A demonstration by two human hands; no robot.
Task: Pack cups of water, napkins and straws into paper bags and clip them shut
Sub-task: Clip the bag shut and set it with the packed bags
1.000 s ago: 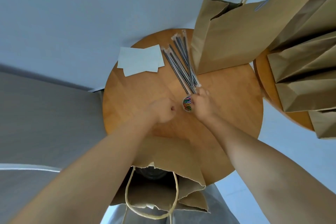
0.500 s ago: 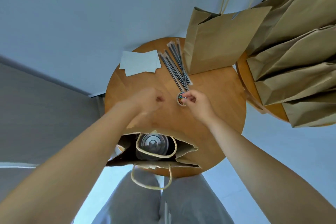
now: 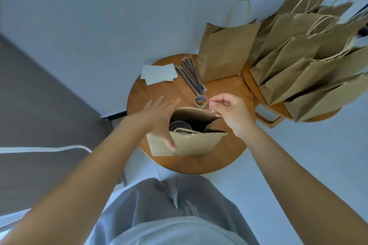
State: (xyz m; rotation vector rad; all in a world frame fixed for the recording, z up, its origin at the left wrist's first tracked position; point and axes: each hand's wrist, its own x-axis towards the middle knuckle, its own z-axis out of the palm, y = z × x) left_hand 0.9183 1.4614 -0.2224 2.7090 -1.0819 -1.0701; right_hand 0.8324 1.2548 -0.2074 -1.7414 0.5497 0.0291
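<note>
An open brown paper bag [image 3: 191, 144] stands on the near part of the round wooden table [image 3: 225, 157], and a lidded cup of water [image 3: 179, 126] shows inside it. My left hand [image 3: 161, 117] is spread with straight fingers at the bag's left side, thumb lying on its near wall. My right hand [image 3: 232, 113] hovers over the bag's right corner and pinches a white paper clip [image 3: 210, 109]. A small round tub of coloured clips [image 3: 200, 101] sits just beyond the bag. Wrapped black straws [image 3: 192, 75] and white napkins [image 3: 159, 73] lie at the table's far side.
An upright paper bag [image 3: 225, 51] stands at the table's far right edge. Several packed bags [image 3: 306, 69] crowd a second round table [image 3: 278, 108] to the right. My grey trousers are below the near edge.
The view has pulled back and up. My right hand lifted a white clip out of the tub. My left hand opened and moved to the bag, which now stands upright with its mouth wide.
</note>
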